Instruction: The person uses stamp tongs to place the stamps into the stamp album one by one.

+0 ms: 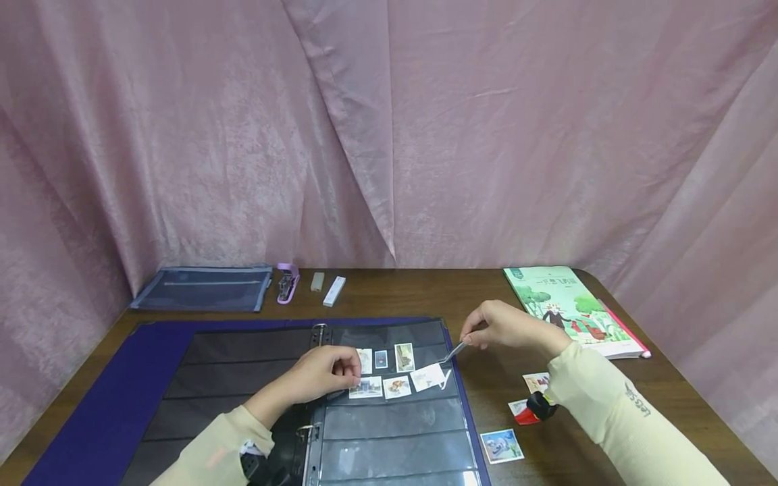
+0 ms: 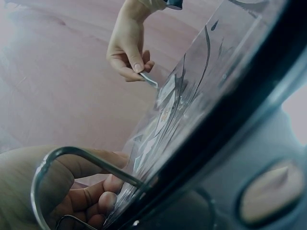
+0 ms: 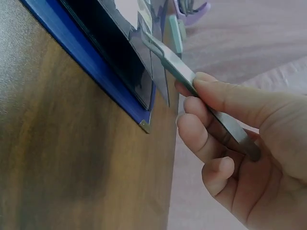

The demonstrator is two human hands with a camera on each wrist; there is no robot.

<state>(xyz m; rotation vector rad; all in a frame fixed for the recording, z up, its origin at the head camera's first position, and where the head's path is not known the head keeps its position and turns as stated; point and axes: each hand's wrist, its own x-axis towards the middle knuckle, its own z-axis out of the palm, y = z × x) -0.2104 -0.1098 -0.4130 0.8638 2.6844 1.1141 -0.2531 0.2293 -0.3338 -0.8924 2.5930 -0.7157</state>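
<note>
My right hand (image 1: 501, 327) pinches a pair of bent-tip metal tweezers (image 3: 182, 72) between thumb and fingers. Their tips meet a stamp with its white back up (image 1: 427, 377), lying askew at the right of an upper pocket row. Several small stamps, among them a building stamp (image 1: 366, 387), sit in the rows of the clear pocket page (image 1: 398, 422). My left hand (image 1: 325, 374) is at the left end of those rows, beside the binder ring (image 2: 72, 151). Its curled fingers and thumb appear to pinch the clear plastic; the exact contact is partly hidden.
The blue ring binder (image 1: 91, 405) lies open with black pages at left. Right of it are loose stamps, one blue (image 1: 502, 446), and a green picture book (image 1: 565, 304). Behind stand a mesh pouch (image 1: 203, 289), a purple stapler-like tool (image 1: 288, 282) and a white block (image 1: 334, 291).
</note>
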